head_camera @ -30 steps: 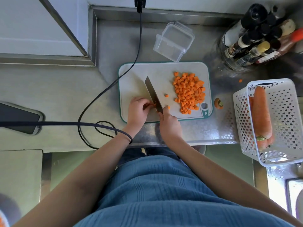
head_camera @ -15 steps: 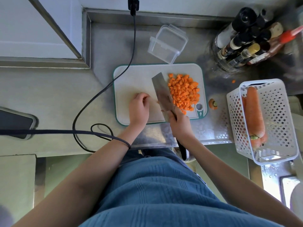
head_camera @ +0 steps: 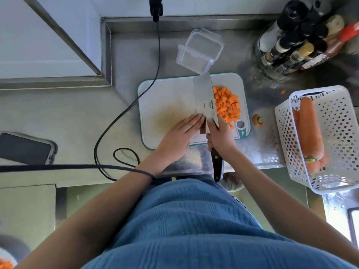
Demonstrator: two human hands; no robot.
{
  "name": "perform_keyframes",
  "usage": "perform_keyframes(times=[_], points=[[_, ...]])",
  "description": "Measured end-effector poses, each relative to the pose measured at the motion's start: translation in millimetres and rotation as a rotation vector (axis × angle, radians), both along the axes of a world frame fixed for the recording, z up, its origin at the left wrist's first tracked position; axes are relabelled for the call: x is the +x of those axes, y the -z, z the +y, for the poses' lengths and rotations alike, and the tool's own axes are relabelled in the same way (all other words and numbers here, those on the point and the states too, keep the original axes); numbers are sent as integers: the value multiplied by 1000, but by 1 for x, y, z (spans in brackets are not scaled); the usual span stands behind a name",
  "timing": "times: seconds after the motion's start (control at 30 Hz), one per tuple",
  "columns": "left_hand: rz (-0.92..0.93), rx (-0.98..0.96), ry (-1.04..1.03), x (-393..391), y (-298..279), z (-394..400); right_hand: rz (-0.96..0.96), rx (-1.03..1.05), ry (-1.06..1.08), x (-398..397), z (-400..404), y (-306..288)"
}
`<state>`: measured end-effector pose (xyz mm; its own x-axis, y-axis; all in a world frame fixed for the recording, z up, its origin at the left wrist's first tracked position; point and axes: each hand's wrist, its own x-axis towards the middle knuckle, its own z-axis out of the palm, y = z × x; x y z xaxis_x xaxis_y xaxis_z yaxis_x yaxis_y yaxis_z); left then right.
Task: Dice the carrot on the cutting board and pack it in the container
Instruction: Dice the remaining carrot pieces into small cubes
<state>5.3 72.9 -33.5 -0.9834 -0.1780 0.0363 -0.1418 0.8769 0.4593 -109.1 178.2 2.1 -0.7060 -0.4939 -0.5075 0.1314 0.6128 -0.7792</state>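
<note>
Dicing looks done: your right hand (head_camera: 221, 136) grips the cleaver (head_camera: 205, 101) beside the diced carrot (head_camera: 227, 104), left hand (head_camera: 180, 133) flat; next, scoop toward the container (head_camera: 198, 52) beyond.

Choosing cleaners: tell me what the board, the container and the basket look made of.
Board: likely matte white plastic, teal rim, yellowish stain.
Container: clear plastic; the counter shows through.
Basket: white plastic by its look, glossy, walls punched with round holes.

The cleaver (head_camera: 205, 101) in my right hand (head_camera: 221, 135) has a small oval mark and a line of dark print on its blade, too small to read. The bottles (head_camera: 287, 49) at the back carry labels I cannot make out.
</note>
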Motion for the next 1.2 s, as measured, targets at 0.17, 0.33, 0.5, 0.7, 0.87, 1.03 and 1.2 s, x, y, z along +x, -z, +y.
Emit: perform_keyframes(times=[0.17, 0.33, 0.5, 0.7, 0.87, 1.03, 1.2], points=[[-36, -97, 37, -8, 13, -9, -66, -60, 123, -9, 9, -7], [137, -17, -67, -10, -3, -18, 502, 251, -188, -27, 30, -2], [510, -140, -38, -17, -35, -12, 1011, 440, -393, -36, 41, -2], [242, -164, 222, -41, -42, 0, 1202, 466, -433, -37, 39, -3], [161, -4, 110, -56, -47, -2, 1232, 486, -465, -39, 43, 1], [-14, 45, 170, -67, -39, -12, 1255, 436, -526, -38, 50, 5], [-155, 271, 139, -78, -40, -10, 1257, 450, -542, -39, 53, 8]])
